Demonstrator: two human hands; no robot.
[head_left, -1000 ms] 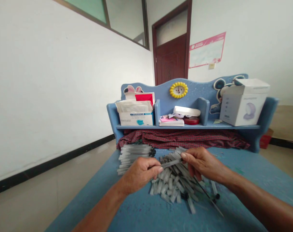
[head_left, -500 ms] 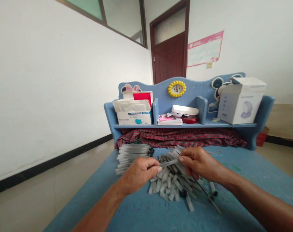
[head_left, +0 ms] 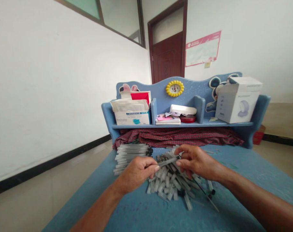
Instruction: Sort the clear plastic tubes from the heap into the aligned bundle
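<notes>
My left hand [head_left: 136, 172] is closed in a pinch on one end of a clear plastic pen barrel [head_left: 166, 161]. My right hand [head_left: 197, 161] pinches the other end of that same barrel, so both hands hold it level just above a loose heap of clear pen parts [head_left: 171, 182] on the blue desk [head_left: 141, 209]. A tidy stack of assembled pens [head_left: 130, 154] lies to the left of the heap, beyond my left hand.
A thin black refill [head_left: 206, 196] lies at the heap's right edge. A red checked cloth [head_left: 180, 135] lies under the blue shelf [head_left: 185, 124], which carries a mask box [head_left: 133, 117], notebooks [head_left: 168, 120], a red tin [head_left: 188, 119] and a white carton [head_left: 235, 101].
Both hands stay on the barrel; the right hand's fingers have shifted slightly along it. The view has drifted a little, otherwise nothing has moved.
</notes>
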